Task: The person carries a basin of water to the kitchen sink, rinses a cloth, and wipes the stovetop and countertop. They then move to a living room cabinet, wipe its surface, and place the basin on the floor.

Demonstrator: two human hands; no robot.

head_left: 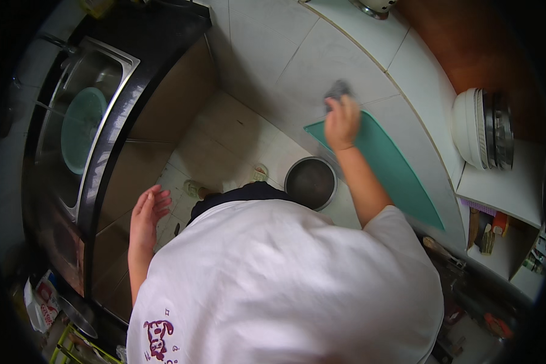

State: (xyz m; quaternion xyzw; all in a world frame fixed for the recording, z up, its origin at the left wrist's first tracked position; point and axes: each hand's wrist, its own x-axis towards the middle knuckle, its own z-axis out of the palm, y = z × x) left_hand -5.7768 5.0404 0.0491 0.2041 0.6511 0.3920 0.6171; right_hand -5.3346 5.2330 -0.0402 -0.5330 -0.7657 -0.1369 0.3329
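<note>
My right hand (344, 123) grips a grey cloth (338, 91), blurred, at the white tiled wall (300, 68). Below and beside that hand, a flat teal-green panel (382, 159) lies along the wall, partly covered by my forearm. My left hand (150, 209) hangs free at my side with loosely spread fingers and nothing in it. The nearest thing to it is the brown cabinet front (136, 173) under the black counter.
A round basin (310, 183) stands on the tiled floor beside my feet. On the left, a teal basin (84, 129) sits in a steel sink (132, 61) under running water. At right, stacked bowls (473, 129) rest on a white shelf (505, 182).
</note>
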